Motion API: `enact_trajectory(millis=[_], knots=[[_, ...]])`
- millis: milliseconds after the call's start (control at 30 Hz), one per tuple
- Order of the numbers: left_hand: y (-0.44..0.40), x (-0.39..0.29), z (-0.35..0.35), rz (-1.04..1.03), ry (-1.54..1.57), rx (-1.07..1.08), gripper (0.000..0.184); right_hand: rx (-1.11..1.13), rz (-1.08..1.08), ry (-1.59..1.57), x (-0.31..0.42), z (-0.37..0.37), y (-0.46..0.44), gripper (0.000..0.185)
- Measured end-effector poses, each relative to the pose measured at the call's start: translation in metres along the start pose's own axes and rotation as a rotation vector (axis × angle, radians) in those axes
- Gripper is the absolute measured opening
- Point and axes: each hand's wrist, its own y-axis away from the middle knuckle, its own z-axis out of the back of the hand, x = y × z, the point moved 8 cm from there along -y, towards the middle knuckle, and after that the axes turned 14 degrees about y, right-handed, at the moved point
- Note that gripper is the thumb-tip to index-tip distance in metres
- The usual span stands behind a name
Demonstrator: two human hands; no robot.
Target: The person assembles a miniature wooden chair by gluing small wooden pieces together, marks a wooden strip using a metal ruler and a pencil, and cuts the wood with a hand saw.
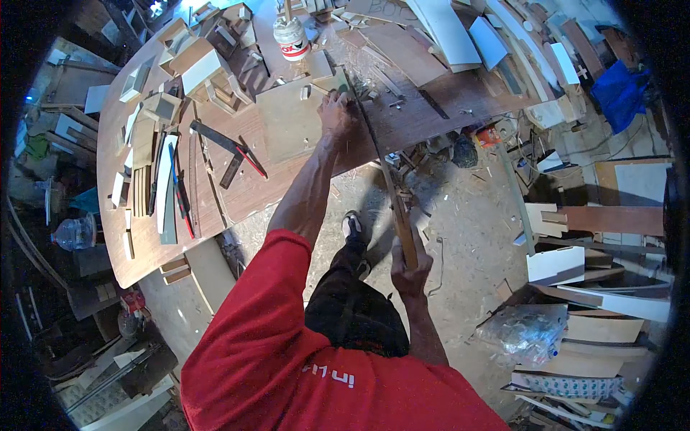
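My left hand (pixel 336 117) rests on a thin wooden board (pixel 284 123) at the table's near edge, its fingers spread against the surface. Close to those fingers lies a small pale wood block (pixel 305 93). Low on the right, my right hand (pixel 412 271) is closed round the near end of a long, narrow tool that looks like a handsaw (pixel 392 190). It is seen almost edge-on, so I cannot make out its teeth. The saw slants up and away, its far end along the board's right edge beside my left hand.
On the wooden table (pixel 248 201) are a dark square (pixel 224 149), a red-and-black pencil-like tool (pixel 251 162), wood blocks and a white tub (pixel 291 39). Offcuts and boards (pixel 557 266) are piled to the right, near a clear plastic bag (pixel 525 332). Debris litters the floor.
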Motion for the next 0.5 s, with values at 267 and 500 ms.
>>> enact_trajectory(millis=[267, 500], knots=[[0.001, -0.002, -0.003, 0.052, -0.104, 0.126, 0.052, -0.031, 0.146, 0.068, 0.01, -0.002, 0.007, 0.04], [0.001, 0.013, -0.01, 0.027, -0.108, 0.141, 0.051, 0.043, 0.035, 0.025, 0.0, -0.02, -0.012, 0.04]])
